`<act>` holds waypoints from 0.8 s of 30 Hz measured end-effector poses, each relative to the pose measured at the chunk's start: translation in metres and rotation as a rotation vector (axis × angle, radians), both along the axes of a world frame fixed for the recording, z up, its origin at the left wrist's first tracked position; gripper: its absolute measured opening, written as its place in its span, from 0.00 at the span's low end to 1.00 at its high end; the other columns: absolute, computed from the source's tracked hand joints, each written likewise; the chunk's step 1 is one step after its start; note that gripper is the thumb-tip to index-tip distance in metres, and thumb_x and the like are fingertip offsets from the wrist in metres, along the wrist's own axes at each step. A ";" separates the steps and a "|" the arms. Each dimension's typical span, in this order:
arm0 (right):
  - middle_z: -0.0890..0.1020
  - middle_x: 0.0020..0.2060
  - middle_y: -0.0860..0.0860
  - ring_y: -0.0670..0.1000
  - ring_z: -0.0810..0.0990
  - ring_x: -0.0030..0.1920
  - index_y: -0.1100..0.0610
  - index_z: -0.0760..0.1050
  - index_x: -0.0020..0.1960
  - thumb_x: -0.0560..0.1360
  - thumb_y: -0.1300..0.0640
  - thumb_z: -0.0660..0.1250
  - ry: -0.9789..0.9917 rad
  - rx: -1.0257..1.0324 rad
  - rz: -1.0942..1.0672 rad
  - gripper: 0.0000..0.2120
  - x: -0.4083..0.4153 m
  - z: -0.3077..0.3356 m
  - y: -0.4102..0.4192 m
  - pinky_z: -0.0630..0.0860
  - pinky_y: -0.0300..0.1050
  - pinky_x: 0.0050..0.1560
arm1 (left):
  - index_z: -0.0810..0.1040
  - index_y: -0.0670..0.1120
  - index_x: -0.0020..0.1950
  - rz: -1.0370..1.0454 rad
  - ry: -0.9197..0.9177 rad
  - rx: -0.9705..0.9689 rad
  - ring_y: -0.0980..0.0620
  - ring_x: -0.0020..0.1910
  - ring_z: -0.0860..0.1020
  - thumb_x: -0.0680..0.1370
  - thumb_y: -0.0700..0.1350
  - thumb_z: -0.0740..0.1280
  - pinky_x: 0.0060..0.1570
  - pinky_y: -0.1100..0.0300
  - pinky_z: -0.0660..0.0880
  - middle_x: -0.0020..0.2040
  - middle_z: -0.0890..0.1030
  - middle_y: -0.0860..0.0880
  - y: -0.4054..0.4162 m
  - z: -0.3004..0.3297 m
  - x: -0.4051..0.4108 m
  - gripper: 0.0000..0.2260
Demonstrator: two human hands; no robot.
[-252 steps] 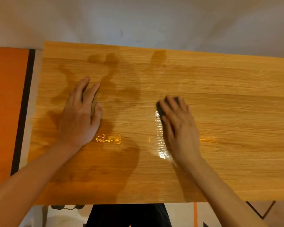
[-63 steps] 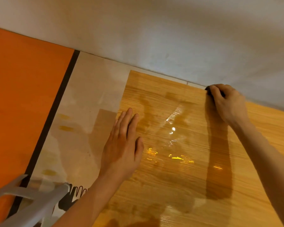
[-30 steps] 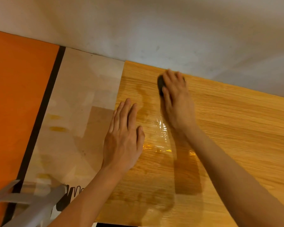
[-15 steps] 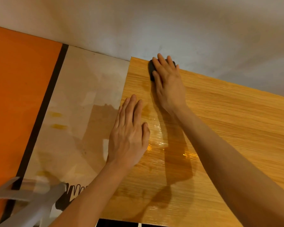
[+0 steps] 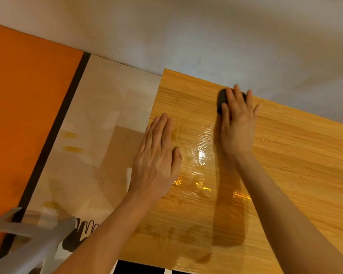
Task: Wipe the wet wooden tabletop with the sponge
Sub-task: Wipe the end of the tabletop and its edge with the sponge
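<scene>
A wooden tabletop (image 5: 289,167) fills the right of the head view, with a glossy wet patch (image 5: 201,155) near its left end. My right hand (image 5: 237,123) lies flat with straight fingers on a dark sponge (image 5: 221,98) and presses it onto the wood near the far edge, by the wall. Most of the sponge is hidden under my fingers. My left hand (image 5: 156,157) rests flat, fingers straight, on the table's left edge and holds nothing.
A grey wall (image 5: 206,36) runs along the table's far edge. Left of the table the floor is beige (image 5: 99,135) with a black stripe and an orange area (image 5: 26,107). A grey chair part (image 5: 28,240) sits at the lower left.
My right hand has slid the sponge to the right along the far edge, away from the table's left corner. The left hand stays flat at the left edge.
</scene>
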State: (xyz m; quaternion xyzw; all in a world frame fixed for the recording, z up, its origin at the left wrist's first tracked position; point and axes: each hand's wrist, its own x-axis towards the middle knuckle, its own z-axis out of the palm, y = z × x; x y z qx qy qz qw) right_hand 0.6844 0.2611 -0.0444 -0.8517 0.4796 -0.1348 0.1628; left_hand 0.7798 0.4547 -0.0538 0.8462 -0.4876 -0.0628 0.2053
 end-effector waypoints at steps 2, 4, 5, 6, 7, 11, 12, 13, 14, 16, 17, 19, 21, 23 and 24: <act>0.62 0.76 0.54 0.59 0.52 0.78 0.57 0.64 0.75 0.82 0.54 0.51 -0.046 0.037 -0.093 0.22 0.006 0.003 0.012 0.45 0.57 0.76 | 0.57 0.39 0.81 0.006 -0.001 -0.003 0.46 0.81 0.57 0.84 0.48 0.57 0.79 0.51 0.59 0.81 0.59 0.42 0.001 0.000 0.000 0.28; 0.62 0.76 0.55 0.59 0.53 0.78 0.58 0.63 0.75 0.82 0.55 0.51 -0.055 0.041 0.028 0.23 0.029 0.006 0.034 0.45 0.54 0.76 | 0.58 0.39 0.81 0.013 -0.014 -0.004 0.46 0.81 0.59 0.84 0.49 0.57 0.78 0.51 0.60 0.81 0.60 0.42 0.001 0.000 0.000 0.28; 0.62 0.76 0.54 0.59 0.53 0.78 0.58 0.63 0.75 0.82 0.56 0.51 -0.047 0.049 0.151 0.22 0.040 0.007 0.044 0.45 0.53 0.76 | 0.58 0.39 0.81 0.017 -0.022 -0.006 0.46 0.81 0.59 0.84 0.49 0.57 0.78 0.50 0.61 0.81 0.60 0.42 0.001 0.000 0.000 0.28; 0.62 0.76 0.54 0.58 0.53 0.78 0.57 0.63 0.76 0.82 0.56 0.52 -0.035 0.063 0.279 0.22 0.048 0.008 0.050 0.46 0.53 0.76 | 0.58 0.39 0.81 0.020 -0.028 -0.011 0.46 0.80 0.60 0.84 0.49 0.58 0.77 0.50 0.62 0.81 0.61 0.42 0.000 0.001 0.000 0.27; 0.62 0.76 0.53 0.57 0.53 0.78 0.57 0.63 0.76 0.82 0.56 0.52 -0.030 0.080 0.390 0.22 0.052 0.010 0.050 0.46 0.53 0.76 | 0.59 0.38 0.81 0.022 -0.033 -0.013 0.45 0.80 0.61 0.84 0.48 0.58 0.77 0.50 0.62 0.81 0.61 0.41 0.000 0.001 0.000 0.27; 0.63 0.76 0.51 0.55 0.53 0.78 0.54 0.67 0.73 0.82 0.54 0.56 -0.064 0.072 0.472 0.20 0.007 0.009 0.018 0.44 0.51 0.77 | 0.61 0.39 0.80 0.026 0.022 -0.016 0.45 0.81 0.58 0.84 0.47 0.59 0.80 0.51 0.55 0.81 0.61 0.41 0.002 0.008 -0.004 0.26; 0.64 0.75 0.51 0.55 0.53 0.78 0.54 0.68 0.73 0.82 0.55 0.57 -0.092 0.080 0.375 0.19 -0.010 0.009 0.013 0.45 0.52 0.77 | 0.61 0.40 0.80 0.040 0.062 -0.013 0.47 0.82 0.55 0.84 0.47 0.60 0.80 0.51 0.54 0.81 0.60 0.42 0.005 0.010 -0.007 0.26; 0.65 0.75 0.51 0.55 0.54 0.78 0.54 0.69 0.72 0.82 0.56 0.58 -0.113 0.098 0.269 0.19 -0.023 0.009 0.010 0.47 0.54 0.78 | 0.61 0.40 0.80 0.053 0.099 -0.002 0.50 0.82 0.51 0.84 0.48 0.59 0.80 0.51 0.54 0.81 0.59 0.43 0.011 0.012 -0.011 0.26; 0.65 0.75 0.52 0.55 0.55 0.78 0.55 0.69 0.72 0.82 0.57 0.58 -0.117 0.106 0.184 0.18 -0.029 0.010 0.010 0.49 0.56 0.77 | 0.60 0.41 0.81 0.067 0.124 0.013 0.51 0.82 0.49 0.84 0.49 0.59 0.80 0.52 0.54 0.82 0.58 0.44 0.018 0.015 -0.017 0.27; 0.66 0.74 0.52 0.56 0.56 0.77 0.55 0.69 0.72 0.82 0.58 0.57 -0.088 0.086 0.144 0.19 -0.018 0.010 0.012 0.51 0.58 0.77 | 0.59 0.40 0.81 0.111 0.125 0.043 0.49 0.82 0.52 0.84 0.49 0.58 0.81 0.54 0.50 0.82 0.57 0.44 0.033 0.019 -0.032 0.27; 0.67 0.74 0.52 0.57 0.57 0.77 0.54 0.69 0.72 0.82 0.58 0.56 -0.070 0.063 0.187 0.19 -0.005 0.009 0.013 0.52 0.58 0.76 | 0.59 0.40 0.81 0.142 0.112 0.062 0.47 0.82 0.53 0.84 0.49 0.58 0.81 0.56 0.48 0.82 0.57 0.43 0.040 0.020 -0.040 0.27; 0.68 0.73 0.53 0.58 0.59 0.76 0.54 0.70 0.72 0.82 0.56 0.55 -0.055 0.032 0.329 0.19 0.027 0.010 0.012 0.55 0.59 0.75 | 0.59 0.40 0.81 0.213 0.096 0.096 0.47 0.82 0.54 0.84 0.50 0.56 0.80 0.56 0.47 0.82 0.56 0.43 0.047 0.019 -0.052 0.27; 0.67 0.74 0.53 0.58 0.59 0.76 0.53 0.68 0.73 0.82 0.55 0.55 -0.023 0.047 0.476 0.19 0.054 0.012 0.009 0.54 0.58 0.76 | 0.59 0.41 0.81 0.259 0.082 0.131 0.47 0.82 0.54 0.84 0.52 0.54 0.80 0.56 0.46 0.82 0.55 0.43 0.048 0.015 -0.059 0.27; 0.64 0.76 0.52 0.58 0.56 0.77 0.52 0.64 0.75 0.83 0.54 0.53 0.061 0.046 0.597 0.20 0.064 0.014 0.000 0.52 0.58 0.77 | 0.59 0.41 0.81 0.279 0.082 0.141 0.47 0.82 0.54 0.84 0.52 0.53 0.81 0.57 0.45 0.82 0.56 0.43 0.047 0.011 -0.062 0.27; 0.62 0.76 0.52 0.57 0.55 0.77 0.51 0.62 0.76 0.84 0.54 0.53 0.103 0.033 0.632 0.21 0.062 0.014 -0.008 0.50 0.58 0.77 | 0.60 0.41 0.81 0.289 0.086 0.140 0.47 0.82 0.54 0.84 0.53 0.53 0.81 0.56 0.47 0.82 0.56 0.43 0.046 0.010 -0.062 0.28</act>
